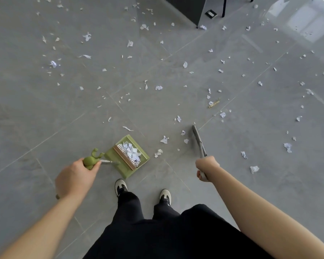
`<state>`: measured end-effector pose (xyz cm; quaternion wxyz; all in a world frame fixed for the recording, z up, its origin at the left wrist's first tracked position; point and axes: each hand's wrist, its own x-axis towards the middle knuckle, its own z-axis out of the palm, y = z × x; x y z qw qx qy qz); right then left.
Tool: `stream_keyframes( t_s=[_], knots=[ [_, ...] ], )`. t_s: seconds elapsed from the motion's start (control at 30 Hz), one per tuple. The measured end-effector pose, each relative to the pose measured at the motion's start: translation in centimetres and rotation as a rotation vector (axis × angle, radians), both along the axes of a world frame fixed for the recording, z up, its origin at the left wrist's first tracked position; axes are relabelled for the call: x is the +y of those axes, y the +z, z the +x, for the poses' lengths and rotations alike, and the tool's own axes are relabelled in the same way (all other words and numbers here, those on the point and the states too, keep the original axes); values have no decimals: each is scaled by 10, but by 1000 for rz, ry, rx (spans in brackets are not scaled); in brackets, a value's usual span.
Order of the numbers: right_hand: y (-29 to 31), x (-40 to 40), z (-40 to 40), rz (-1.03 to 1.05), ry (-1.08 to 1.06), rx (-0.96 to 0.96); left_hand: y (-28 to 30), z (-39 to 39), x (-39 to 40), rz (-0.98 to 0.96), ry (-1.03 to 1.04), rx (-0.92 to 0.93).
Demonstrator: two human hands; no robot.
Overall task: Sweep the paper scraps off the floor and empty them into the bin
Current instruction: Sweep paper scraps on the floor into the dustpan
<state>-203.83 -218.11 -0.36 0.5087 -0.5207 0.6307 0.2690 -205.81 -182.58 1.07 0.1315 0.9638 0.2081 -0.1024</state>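
Grey tiled floor, littered with white paper scraps all over. Left hand gripping green handle of green dustpan, sitting on floor ahead of left shoe, holding pile of scraps behind its comb. Right hand curling round grey broom handle, slanting toward floor. Wooden clothespin lying further out. Bin not showing.

The broom showed only its thin grey handle; its head could not be made out. The right hand covered part of that handle. The dark furniture at the upper middle was cut off by the top edge. Print on the paper scraps in the green dustpan was too small to read.
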Motion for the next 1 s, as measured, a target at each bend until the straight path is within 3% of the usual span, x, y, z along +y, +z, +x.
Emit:
stream_keyframes(
  t_s=[0.1, 0.27, 0.4, 0.67, 1.0],
  knots=[
    [-5, 23, -4, -62, 179, 162, -2, 10, 29, -15, -7, 17],
    [2, 96, 9, 78, 202, 249, -2, 27, 78, -39, -33, 30],
    [0, 155, 23, 144, 196, 133, -2, 38, 116, -47, -52, 46],
    [2, 222, 52, 413, -166, -135, -7, 48, 185, -61, -21, 62],
    [-2, 227, 71, 462, -174, -142, -11, 56, 222, -54, 33, 72]
  ],
)
